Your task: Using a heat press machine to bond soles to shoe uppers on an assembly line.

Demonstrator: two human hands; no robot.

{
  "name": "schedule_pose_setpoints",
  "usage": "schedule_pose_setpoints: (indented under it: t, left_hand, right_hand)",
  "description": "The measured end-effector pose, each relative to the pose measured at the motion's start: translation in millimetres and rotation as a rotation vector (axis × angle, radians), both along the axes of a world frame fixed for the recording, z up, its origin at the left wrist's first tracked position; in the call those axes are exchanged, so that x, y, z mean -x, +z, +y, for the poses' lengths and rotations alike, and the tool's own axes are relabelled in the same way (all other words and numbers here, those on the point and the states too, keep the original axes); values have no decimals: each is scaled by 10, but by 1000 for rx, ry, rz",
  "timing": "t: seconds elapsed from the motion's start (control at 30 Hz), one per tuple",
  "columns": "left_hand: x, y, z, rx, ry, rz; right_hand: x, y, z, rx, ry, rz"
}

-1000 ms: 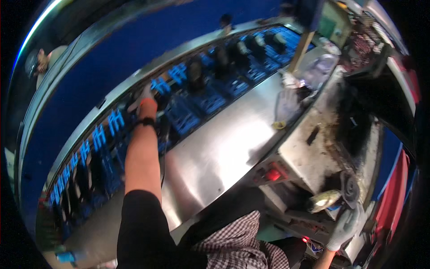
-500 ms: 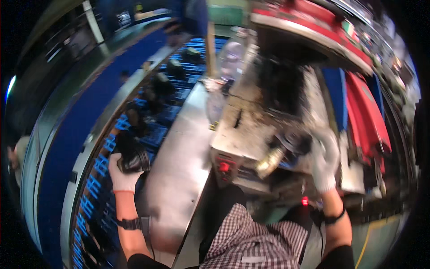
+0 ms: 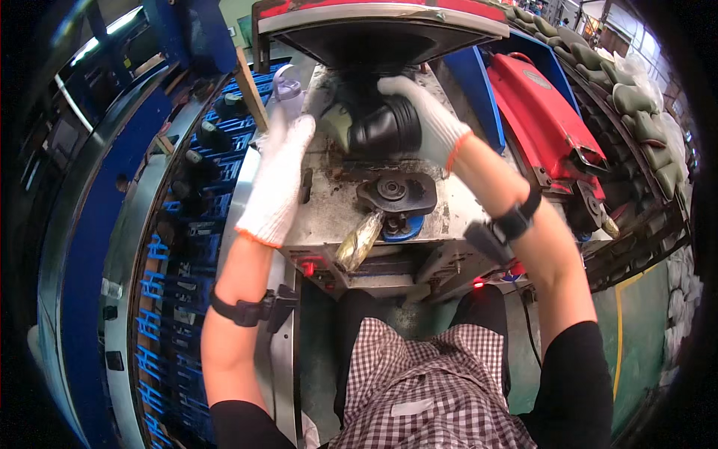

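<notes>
My right hand (image 3: 425, 116), in a white knit glove with an orange cuff, is wrapped round a black ribbed boot upper (image 3: 389, 129). The boot upper lies sideways over the back of the machine top, under the raised red cover. An olive-green shoe last (image 3: 338, 126) shows at its left end. My left hand (image 3: 278, 168), gloved the same way, is to the left of it, with fingers stretched and apart and nothing in them; its fingertips are slightly blurred. Nearer me on the worn machine top (image 3: 318, 213) sits a dark metal clamp (image 3: 395, 192) with a wrapped handle (image 3: 359, 241).
A raised red cover (image 3: 381, 16) overhangs the machine's back. To the left runs a rack with blue pegs (image 3: 153, 280) carrying dark pieces. A lilac bottle (image 3: 287, 91) stands behind my left hand. On the right are a red machine arm (image 3: 542, 112) and a shelf of olive lasts (image 3: 636, 101).
My left hand, earlier round a black boot piece at the peg rack, has come over to the machine, now without it. My right hand has left the clamp's right side and holds a boot upper.
</notes>
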State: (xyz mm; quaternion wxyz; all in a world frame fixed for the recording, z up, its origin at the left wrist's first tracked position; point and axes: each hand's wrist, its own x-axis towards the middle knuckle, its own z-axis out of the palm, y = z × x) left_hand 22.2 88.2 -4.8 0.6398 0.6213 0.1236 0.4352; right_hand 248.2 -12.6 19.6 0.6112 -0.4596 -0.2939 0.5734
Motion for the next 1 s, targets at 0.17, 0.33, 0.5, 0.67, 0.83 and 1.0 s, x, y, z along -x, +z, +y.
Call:
schedule_pose_setpoints:
  t: [0.17, 0.33, 0.5, 0.67, 0.83, 1.0]
  left_hand:
    - [2, 752, -189, -657, 244, -38]
    - [-483, 1305, -219, -913, 571, -81]
    - [-1020, 2098, 556, -1338, 422, 227]
    - [-1218, 2313, 391, -1148, 111, 472]
    - [-1096, 2147, 359, -2062, 394, 506]
    - [-1356, 1803, 28, -1013, -278, 955]
  right_hand:
    - [-725, -443, 742, -21, -478, -842]
    - [-383, -262, 846, 488, -159, -1518]
    - [-400, -351, 934, 490, -187, -1561]
    - [-118, -118, 235, 168, -324, -1590]
    - [554, -443, -1112, -425, -599, -1300]
    - [1224, -1279, -1611, -189, -71, -519]
